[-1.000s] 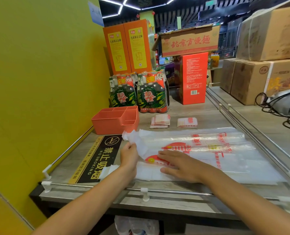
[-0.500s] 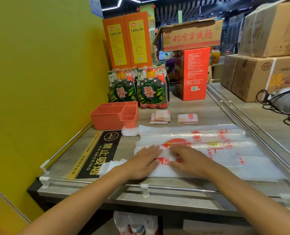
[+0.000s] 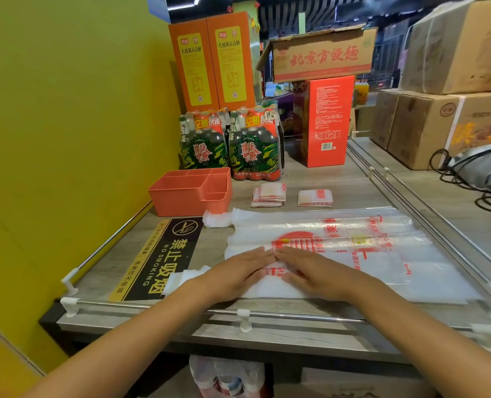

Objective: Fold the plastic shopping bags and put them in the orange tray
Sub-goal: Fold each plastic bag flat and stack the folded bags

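A clear plastic shopping bag [image 3: 353, 248] with red print lies spread flat across the counter, handles toward the left. My left hand [image 3: 240, 272] and my right hand [image 3: 310, 271] both press flat on its near left part, fingertips meeting in the middle. The orange tray [image 3: 191, 193] with compartments stands at the back left, holding nothing that I can see. Two folded bags [image 3: 268, 195] are stacked behind the spread bag, and another folded bag [image 3: 314, 198] lies to their right.
A black and yellow no-smoking sign [image 3: 158, 262] lies on the counter at the left. Bottle packs [image 3: 229, 145], orange and red boxes [image 3: 321, 119] stand at the back. A metal rail [image 3: 238, 311] runs along the front edge; a yellow wall is left, cardboard boxes [image 3: 439, 124] right.
My left hand let go of the bag's lifted left edge and came down flat beside my right hand. The bag now lies flat, and both hands press it together.
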`<action>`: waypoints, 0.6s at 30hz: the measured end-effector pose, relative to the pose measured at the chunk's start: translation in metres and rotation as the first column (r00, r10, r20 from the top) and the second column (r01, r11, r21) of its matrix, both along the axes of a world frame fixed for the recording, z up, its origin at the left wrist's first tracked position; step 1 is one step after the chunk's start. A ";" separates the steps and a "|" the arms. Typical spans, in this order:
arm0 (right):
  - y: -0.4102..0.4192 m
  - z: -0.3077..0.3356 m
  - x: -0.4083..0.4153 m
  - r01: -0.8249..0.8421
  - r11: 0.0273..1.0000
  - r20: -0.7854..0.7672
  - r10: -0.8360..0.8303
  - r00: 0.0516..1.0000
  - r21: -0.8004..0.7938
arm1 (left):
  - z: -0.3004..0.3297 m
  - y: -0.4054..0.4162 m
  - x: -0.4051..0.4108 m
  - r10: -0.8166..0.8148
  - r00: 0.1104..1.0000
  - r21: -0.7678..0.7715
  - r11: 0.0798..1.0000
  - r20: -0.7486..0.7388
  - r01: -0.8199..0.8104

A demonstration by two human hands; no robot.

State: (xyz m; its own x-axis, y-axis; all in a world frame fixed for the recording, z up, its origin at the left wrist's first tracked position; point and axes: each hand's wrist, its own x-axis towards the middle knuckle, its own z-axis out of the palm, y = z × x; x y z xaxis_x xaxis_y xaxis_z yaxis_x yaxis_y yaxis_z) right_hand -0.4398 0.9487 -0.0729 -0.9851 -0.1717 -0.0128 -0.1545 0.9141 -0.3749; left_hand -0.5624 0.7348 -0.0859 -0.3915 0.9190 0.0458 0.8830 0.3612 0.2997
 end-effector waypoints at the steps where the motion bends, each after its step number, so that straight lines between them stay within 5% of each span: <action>1: 0.000 -0.001 0.000 -0.004 1.000 -0.001 0.004 1.000 0.014 | 0.001 0.000 0.000 -0.001 1.000 -0.007 1.000 -0.010 0.001; 7: -0.004 0.002 0.006 -0.009 0.966 -0.012 0.012 1.000 0.257 | 0.000 -0.005 -0.001 -0.037 0.998 -0.129 0.991 -0.050 0.030; 12: 0.001 -0.009 0.017 -0.067 0.974 0.025 0.063 0.998 0.216 | 0.002 -0.005 0.000 0.004 1.000 -0.008 1.000 0.009 -0.004; 18: 0.001 -0.008 0.020 -0.072 0.976 0.081 0.056 0.995 0.207 | 0.024 -0.011 0.008 0.257 0.965 -0.142 0.959 0.051 -0.247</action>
State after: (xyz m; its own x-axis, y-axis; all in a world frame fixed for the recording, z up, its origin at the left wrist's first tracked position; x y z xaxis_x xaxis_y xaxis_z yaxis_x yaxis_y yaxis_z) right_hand -0.4199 0.9499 -0.0811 -0.9670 -0.2204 -0.1276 -0.1946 0.9626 -0.1884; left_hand -0.5542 0.7241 -0.0623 -0.6090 0.7862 -0.1053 0.7373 0.6100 0.2903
